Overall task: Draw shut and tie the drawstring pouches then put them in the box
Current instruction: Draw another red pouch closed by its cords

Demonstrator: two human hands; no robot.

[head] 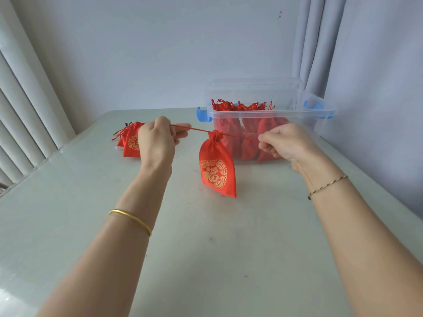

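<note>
Closest to the camera it's just two bare forearms reaching out over the pale grey-green tabletop, a thin gold bangle on the left wrist and a thin braided cord bracelet on the right.

Next up, the red satin drawstring pouch with the gold round emblem hangs in mid-air between the hands, its bottom corner low over the table; can't tell if it actually touches. Its neck is already bunched tight. The left hand is a closed fist pinching one end of the thin red drawstring cord, and the right hand is curled shut on the other end. The cord runs taut and nearly straight between them, so I'd guess they're pulling outward to cinch the mouth, with the pouch's own weight keeping things lined up. Whether a knot is in there yet I can't make out.

Behind the left hand sits a small pile of matching red pouches, probably the ones waiting their turn.

Furthest back on the right is the clear plastic storage box with blue clip handles, lid off, already packed with upright red pouches. It's near the right hand, so dropping this one in should be a short reach.
</note>
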